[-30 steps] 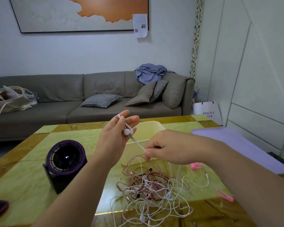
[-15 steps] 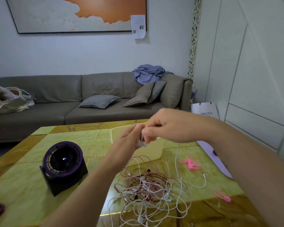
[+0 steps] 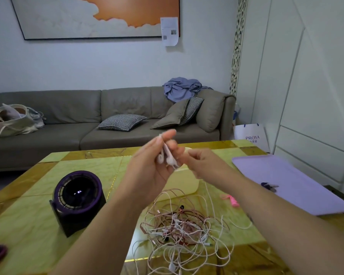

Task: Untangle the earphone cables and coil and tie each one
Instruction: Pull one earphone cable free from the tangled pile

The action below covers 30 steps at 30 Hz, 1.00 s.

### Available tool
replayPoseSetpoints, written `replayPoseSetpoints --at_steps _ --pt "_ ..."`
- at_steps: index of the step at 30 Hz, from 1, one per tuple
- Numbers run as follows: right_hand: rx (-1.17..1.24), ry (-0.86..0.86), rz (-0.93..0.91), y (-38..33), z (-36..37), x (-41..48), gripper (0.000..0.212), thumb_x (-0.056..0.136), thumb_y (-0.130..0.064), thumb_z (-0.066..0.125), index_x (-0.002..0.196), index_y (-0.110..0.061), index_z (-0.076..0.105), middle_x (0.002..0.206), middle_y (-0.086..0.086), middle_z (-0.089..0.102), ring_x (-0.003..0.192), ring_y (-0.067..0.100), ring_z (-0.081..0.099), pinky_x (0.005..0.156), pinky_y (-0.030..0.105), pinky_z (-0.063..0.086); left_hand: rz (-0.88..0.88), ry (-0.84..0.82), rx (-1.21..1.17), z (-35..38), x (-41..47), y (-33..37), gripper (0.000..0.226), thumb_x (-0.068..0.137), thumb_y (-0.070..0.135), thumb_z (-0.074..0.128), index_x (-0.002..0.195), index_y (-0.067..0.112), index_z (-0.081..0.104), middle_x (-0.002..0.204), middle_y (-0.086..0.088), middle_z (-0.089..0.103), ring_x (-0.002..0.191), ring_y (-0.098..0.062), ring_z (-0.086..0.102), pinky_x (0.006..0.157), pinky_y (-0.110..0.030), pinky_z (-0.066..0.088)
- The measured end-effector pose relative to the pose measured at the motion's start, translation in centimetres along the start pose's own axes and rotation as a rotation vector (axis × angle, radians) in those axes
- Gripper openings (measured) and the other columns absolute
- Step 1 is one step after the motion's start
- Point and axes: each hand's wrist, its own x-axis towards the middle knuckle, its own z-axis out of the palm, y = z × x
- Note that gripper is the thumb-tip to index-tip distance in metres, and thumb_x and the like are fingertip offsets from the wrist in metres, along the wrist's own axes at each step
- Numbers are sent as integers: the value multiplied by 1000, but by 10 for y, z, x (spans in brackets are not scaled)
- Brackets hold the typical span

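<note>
Left hand [image 3: 149,169] now grips both earbuds [image 3: 164,158] together; right hand [image 3: 199,161] drops beside it, pinching cable [image 3: 212,203]. Cable trails into tangle [image 3: 183,225], so freeing first, coiling later, I reckon.

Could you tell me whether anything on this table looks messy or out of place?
Yes: the earphone cables lie in one knotted white-and-pink heap on the table, none coiled yet. The left hand holds a pair of earbuds, and the right hand pinches their white cable.
</note>
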Motion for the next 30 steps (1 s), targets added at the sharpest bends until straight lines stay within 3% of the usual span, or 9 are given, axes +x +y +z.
replayPoseSetpoints --at_steps 2,6,10,12,14,16,21,26,30 --pt "-157 -81 -47 0 9 -10 31 96 -33 50 72 -27 68 60 5 42 54 14 37 54 31 29 43 72 32 -9 6 3 28 100 12 32 107 7 59 71 -1 66 72 -15 68 79 -32 57" --pt "-411 -238 -92 -17 6 -21 24 97 -28 49 97 -19 71 74 -7 63 65 2 55 61 22 42 49 144 260 -26 11 -4 28 101 8 32 112 13 57 79 2 70 86 -13 68 88 -28 52" --pt "-496 -272 -159 -44 -8 -24 22 94 -28 53 90 -18 73 52 -9 45 50 0 44 50 16 32 43 108 695 -38 11 -18 26 102 14 36 110 24 58 81 3 65 84 -18 57 88 -41 43" --pt "-449 -208 -203 -53 -17 -21 22 93 -27 55 83 -19 73 55 -7 51 51 2 43 51 17 32 5 48 778 -37 6 -22 28 102 20 35 105 19 63 80 -3 62 81 -20 50 84 -42 39" --pt "-425 -139 -227 -58 -23 -15 23 92 -27 56 79 -18 73 62 -5 61 54 4 47 53 17 35 -36 0 772 -32 2 -22 36 103 25 31 96 10 63 76 -3 59 81 -17 54 86 -40 39" --pt "-369 -69 -210 -57 -28 -9 23 92 -29 58 76 -19 71 64 -6 64 56 3 53 55 18 39 -79 -46 738 -26 -2 -21 42 103 32 28 95 15 65 70 2 56 74 -13 54 88 -39 39" --pt "-273 46 -194 -47 -35 3 24 89 -35 60 70 -23 69 55 -11 50 51 2 41 53 20 33 -96 -142 623 -18 -7 -21 44 91 38 31 90 22 72 67 0 54 73 -17 50 104 -53 38" --pt "41 67 -75 -25 -29 3 27 86 -39 63 68 -19 66 56 -3 42 47 4 33 51 21 29 -40 -227 407 -6 -10 -11 26 94 23 42 97 8 63 63 1 49 60 -12 47 89 -34 51" --pt "118 22 -24 -5 -7 -7 26 91 -30 58 68 -21 63 50 -9 40 43 4 31 47 20 26 35 -65 204 -2 -3 -4 29 97 16 34 103 2 59 63 -1 51 59 -11 51 73 -27 55"
